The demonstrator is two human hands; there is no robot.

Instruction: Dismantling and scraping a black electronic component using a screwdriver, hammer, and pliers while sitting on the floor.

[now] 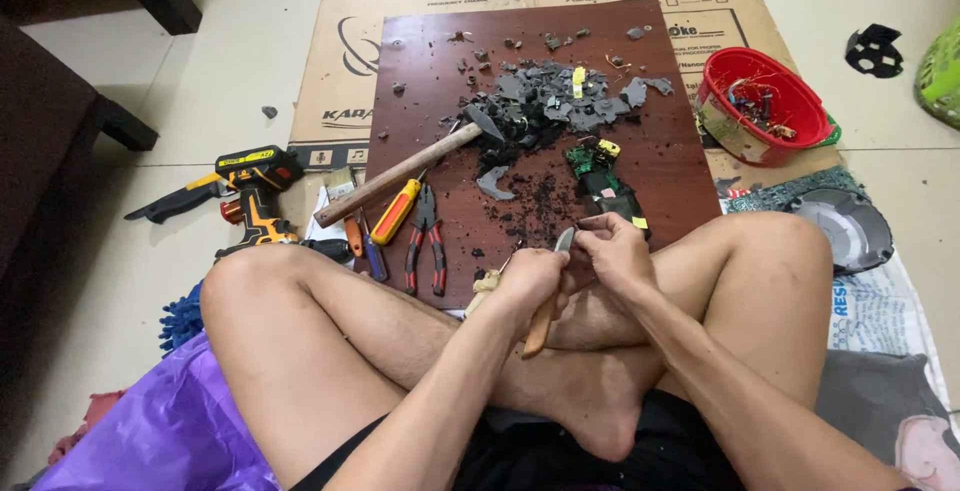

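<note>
I sit cross-legged on the floor behind a dark wooden board (640,166). My left hand (530,281) grips a knife (552,296) by its wooden handle, blade tip up near my other hand. My right hand (615,251) is closed on a small dark piece that I cannot make out, held against the blade. Just beyond my hands lies a green circuit board (597,173) with black casing. A pile of broken grey plastic pieces (560,106) covers the middle of the board.
A hammer (410,166) lies across the board's left edge, beside red-handled pliers (425,241) and screwdrivers (392,213). A yellow-black drill (250,186) is on the left floor. A red bowl (760,106) of parts stands at right. Cardboard (330,71) lies under the board; purple plastic (170,431) lower left.
</note>
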